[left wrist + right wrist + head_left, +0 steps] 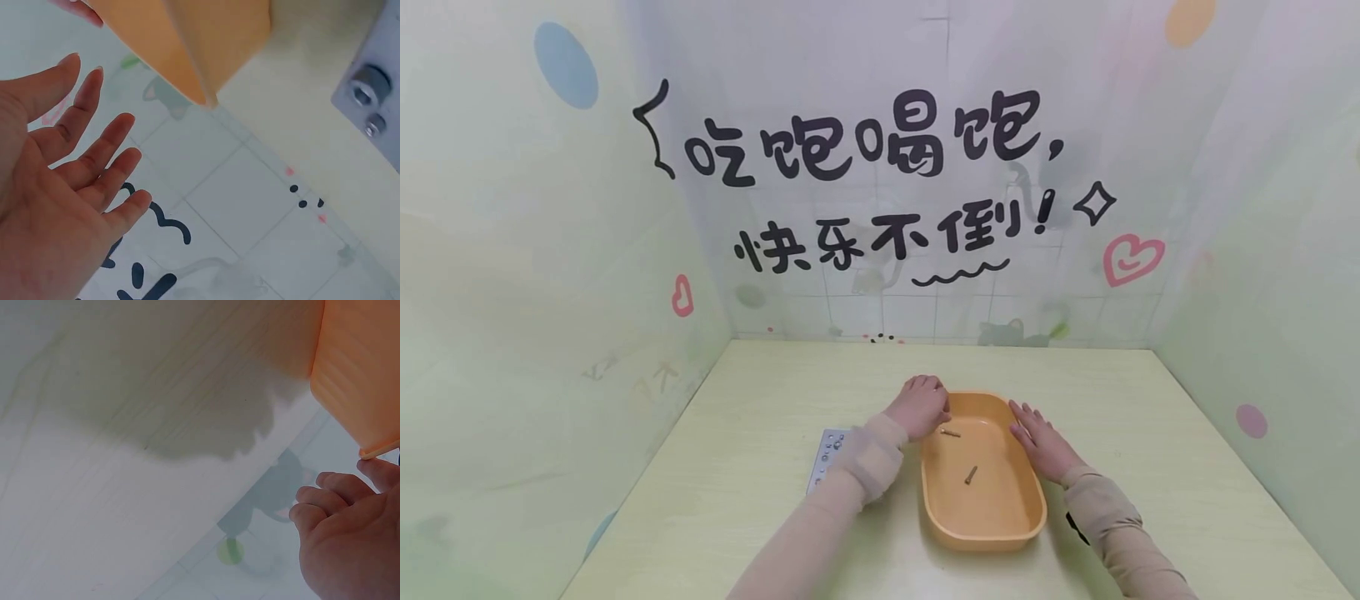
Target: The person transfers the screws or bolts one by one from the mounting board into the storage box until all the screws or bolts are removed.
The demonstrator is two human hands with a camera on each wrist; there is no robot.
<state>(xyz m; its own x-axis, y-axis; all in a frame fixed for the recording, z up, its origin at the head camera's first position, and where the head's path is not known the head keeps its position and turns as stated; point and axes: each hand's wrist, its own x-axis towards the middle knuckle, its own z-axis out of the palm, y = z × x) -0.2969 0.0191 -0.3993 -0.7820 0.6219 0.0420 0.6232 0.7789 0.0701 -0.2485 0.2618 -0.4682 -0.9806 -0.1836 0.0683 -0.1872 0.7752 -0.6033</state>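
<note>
An orange tray (985, 529) rests on the table, with one screw (972, 475) near its middle and another screw (951, 432) near its upper left. At the tray's upper left rim is my left hand (919, 408); in the left wrist view this hand (81, 150) has its fingers spread and slightly bent, nothing in the palm. My right hand (1047, 442) lies along the tray's right rim with fingers extended, and in the right wrist view a fingertip of the hand (350, 531) meets the rim of the tray (359, 375).
Left of the tray a grey metal plate (820, 458) with bolts lies on the table (700, 517), partly hidden by my left forearm; bolt heads show on the plate (369, 115) in the left wrist view. A black object (1077, 528) shows beside my right sleeve. Printed walls enclose the table.
</note>
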